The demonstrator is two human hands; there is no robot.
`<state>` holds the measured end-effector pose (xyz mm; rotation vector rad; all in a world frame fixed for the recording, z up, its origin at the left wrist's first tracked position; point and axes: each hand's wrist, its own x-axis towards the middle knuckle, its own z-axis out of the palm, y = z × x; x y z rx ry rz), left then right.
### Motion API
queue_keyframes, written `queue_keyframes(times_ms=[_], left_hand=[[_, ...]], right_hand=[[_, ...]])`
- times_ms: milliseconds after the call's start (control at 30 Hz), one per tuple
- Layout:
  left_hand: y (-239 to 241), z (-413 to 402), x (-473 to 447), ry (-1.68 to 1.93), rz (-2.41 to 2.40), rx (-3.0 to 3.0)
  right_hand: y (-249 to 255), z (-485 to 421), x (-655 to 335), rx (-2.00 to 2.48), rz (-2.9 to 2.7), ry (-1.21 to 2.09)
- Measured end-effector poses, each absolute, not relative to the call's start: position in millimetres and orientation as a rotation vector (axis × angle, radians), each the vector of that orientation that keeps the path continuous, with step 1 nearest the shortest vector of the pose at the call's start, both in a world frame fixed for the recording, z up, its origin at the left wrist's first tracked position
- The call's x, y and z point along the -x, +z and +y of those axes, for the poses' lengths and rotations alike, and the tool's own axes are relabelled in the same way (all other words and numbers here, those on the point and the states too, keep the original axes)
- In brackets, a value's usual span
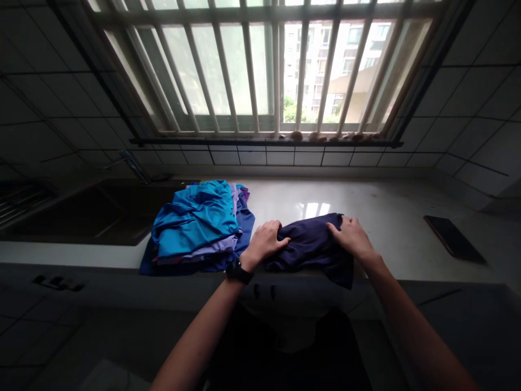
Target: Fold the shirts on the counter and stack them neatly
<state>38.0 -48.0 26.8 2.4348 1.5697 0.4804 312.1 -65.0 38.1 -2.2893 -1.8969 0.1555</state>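
Head: both closed grips (265, 239) (352, 237) on garment (311, 245)

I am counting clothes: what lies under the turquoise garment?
Lilac cloth and dark blue cloth edges show under the turquoise garment; their other parts are covered.

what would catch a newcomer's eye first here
The left hand and right hand grip a navy cloth at the front edge of the counter. Just left of it lies a pile of blue clothes, next to a dark sink. Behind, a bright barred window fills the wall.
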Motion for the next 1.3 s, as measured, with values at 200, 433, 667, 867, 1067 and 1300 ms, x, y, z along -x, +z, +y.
queue_keyframes(times_ms=[200,433,667,867,1067,1300], left_hand=[[37.3,-59.8,-29.8,0.423,1.508,-2.095],[38.9,-78.4,-7.0,0.867,1.423,-1.933],[91.7,-72.9,86.4,1.464,1.583,-1.636],[101.0,-46.5,162.5,1.376,2.266,-1.422],[77.8,-49.4,171.0,1.122,2.442,-1.927],[77.6,-34.6,145.6,0.835,2.423,-2.131]], right_hand=[[35.3,-40.3,-304.2,1.871,-2.058,0.541],[69.0,-13.7,-243.0,1.425,-1.924,0.725],[169.9,44.0,-128.1,0.945,-1.938,0.976],[172.7,68.5,-12.5,1.152,-2.152,0.415],[103.3,36.8,34.6,1.114,-2.349,0.321],[57.0,32.4,43.6,1.194,-2.522,0.512]])
